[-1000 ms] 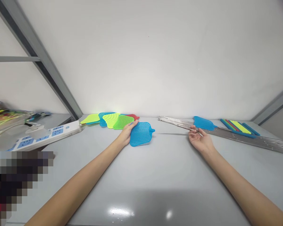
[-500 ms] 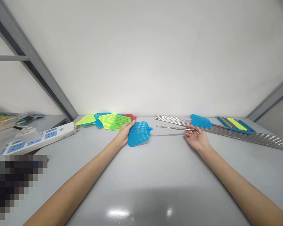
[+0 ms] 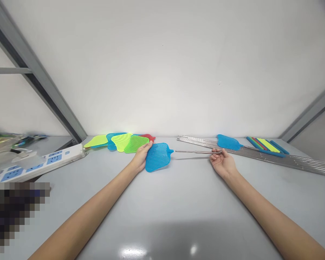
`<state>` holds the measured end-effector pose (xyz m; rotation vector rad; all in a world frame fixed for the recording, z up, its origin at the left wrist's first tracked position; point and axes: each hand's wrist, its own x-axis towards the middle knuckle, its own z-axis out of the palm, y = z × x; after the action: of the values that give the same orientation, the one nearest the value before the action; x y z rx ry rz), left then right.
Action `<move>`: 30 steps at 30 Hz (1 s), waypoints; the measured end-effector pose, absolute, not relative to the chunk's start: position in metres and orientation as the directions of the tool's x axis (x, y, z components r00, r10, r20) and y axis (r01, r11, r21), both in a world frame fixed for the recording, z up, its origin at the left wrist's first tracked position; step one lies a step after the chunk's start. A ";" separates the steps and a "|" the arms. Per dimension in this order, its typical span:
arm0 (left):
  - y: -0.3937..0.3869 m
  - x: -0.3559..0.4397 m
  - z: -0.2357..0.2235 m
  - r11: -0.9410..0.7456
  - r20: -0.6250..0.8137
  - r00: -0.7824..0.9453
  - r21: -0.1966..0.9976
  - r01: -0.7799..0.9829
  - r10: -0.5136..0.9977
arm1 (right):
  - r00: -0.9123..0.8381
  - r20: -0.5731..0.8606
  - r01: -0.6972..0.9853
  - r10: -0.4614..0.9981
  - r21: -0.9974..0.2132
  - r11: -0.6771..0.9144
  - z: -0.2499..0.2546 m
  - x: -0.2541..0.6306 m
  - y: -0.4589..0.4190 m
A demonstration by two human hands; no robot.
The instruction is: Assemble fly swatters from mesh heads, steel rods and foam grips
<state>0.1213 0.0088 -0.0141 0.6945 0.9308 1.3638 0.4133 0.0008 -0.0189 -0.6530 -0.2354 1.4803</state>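
Observation:
My left hand [image 3: 141, 156] grips a blue mesh fly-swatter head [image 3: 158, 156] by its left edge, its socket tip pointing right. My right hand [image 3: 222, 162] pinches one thin metal rod [image 3: 195, 152], held level just above the table with its free end pointing left toward the blue head's tip. A short gap separates the rod's end from the tip. Behind my left hand lies a pile of several swatter heads [image 3: 124, 141] in yellow, green, blue and red.
A bundle of metal rods [image 3: 287, 159] lies at the back right with another blue swatter head [image 3: 227, 142] on it and coloured handle grips [image 3: 267, 146] behind. A white and blue power strip [image 3: 38, 165] sits at the left on the grey table [image 3: 168, 209].
My right hand has drawn one rod out of the bundle and moved it left toward the blue head. My left hand has shifted the blue head slightly nearer.

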 end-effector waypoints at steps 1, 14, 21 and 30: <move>0.009 0.121 -0.014 0.112 -0.149 -0.035 0.863 -0.492 0.988 | 0.104 -0.238 -0.838 0.966 -0.544 -0.044 -0.018 0.412 0.000; 0.011 0.120 -0.019 0.077 -0.108 -0.033 0.865 -0.497 0.994 | 0.100 -0.206 -0.829 0.973 -0.558 -0.033 -0.019 0.409 -0.002; 0.011 0.120 -0.019 0.082 -0.114 -0.031 0.860 -0.503 0.993 | 0.081 -0.195 -0.820 0.977 -0.570 -0.046 -0.023 0.411 0.001; 0.012 0.119 -0.018 0.089 -0.119 -0.030 0.863 -0.497 0.992 | 0.077 -0.197 -0.814 0.977 -0.579 -0.052 -0.023 0.411 0.000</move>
<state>0.1193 0.0117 -0.0181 0.7180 0.9108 1.3744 0.4113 0.0001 -0.0225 -0.6540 -0.3168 1.4957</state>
